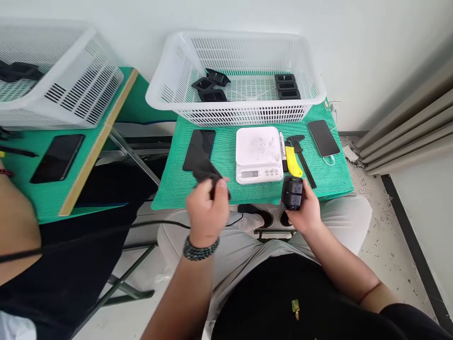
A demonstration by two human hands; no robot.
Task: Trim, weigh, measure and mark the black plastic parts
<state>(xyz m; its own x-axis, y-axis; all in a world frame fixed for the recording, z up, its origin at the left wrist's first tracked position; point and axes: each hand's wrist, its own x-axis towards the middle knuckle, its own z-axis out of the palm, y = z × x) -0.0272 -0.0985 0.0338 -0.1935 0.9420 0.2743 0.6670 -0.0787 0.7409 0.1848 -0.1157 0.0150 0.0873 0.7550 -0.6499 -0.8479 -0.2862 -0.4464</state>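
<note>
My left hand [208, 208], with a beaded bracelet at the wrist, is closed around a thin black piece [205, 169]. Motion smears that piece, so I cannot tell its kind; it overlaps the near end of a dark phone [203, 141]. My right hand [308, 208] grips a black block-shaped plastic part [293, 192] with two raised sections on its face, at the table's front edge. Between and beyond the hands stands a white digital scale [258, 148], its display reading 0.0. A marker [283, 148], a yellow utility knife [293, 163] and a black caliper [305, 163] lie right of it.
A white basket [244, 113] behind the scale contains several black frame-like parts [287, 86]. Another phone [323, 137] lies at right on a white cable. At left, a person's arm [17, 226] is beside another green-covered table [116, 108] with a basket [78, 94] and phone [58, 158].
</note>
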